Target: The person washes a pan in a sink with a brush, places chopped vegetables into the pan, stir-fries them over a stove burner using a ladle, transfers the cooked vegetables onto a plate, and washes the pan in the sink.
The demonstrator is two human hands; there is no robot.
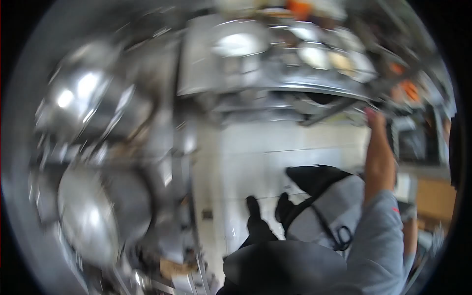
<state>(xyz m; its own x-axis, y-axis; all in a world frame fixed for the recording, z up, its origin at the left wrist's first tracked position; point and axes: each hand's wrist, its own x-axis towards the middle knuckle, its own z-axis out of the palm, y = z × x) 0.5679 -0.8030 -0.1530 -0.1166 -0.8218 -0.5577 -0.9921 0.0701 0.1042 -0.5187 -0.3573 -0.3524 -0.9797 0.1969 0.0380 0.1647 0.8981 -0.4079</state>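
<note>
Motion smears most of the head view. On the right, a bare forearm in a short grey sleeve stretches forward, and my right hand [372,117] is at its far end. That hand is beside a slanting dark bar [334,112], close to the right end of a steel counter [314,87]. Its fingers are blurred, so whether they grip the bar or only rest near it is unclear. My left hand is out of sight. A grey apron [319,209] with a dark tie hangs at the lower middle.
Several pale round containers [314,56] stand on the counter. Large shiny metal vessels [88,216] line the left side. Dark shoes [253,206] are on the pale tiled floor [275,152]. At right are orange items [408,91], a brown box [435,196] and another bare forearm [409,236].
</note>
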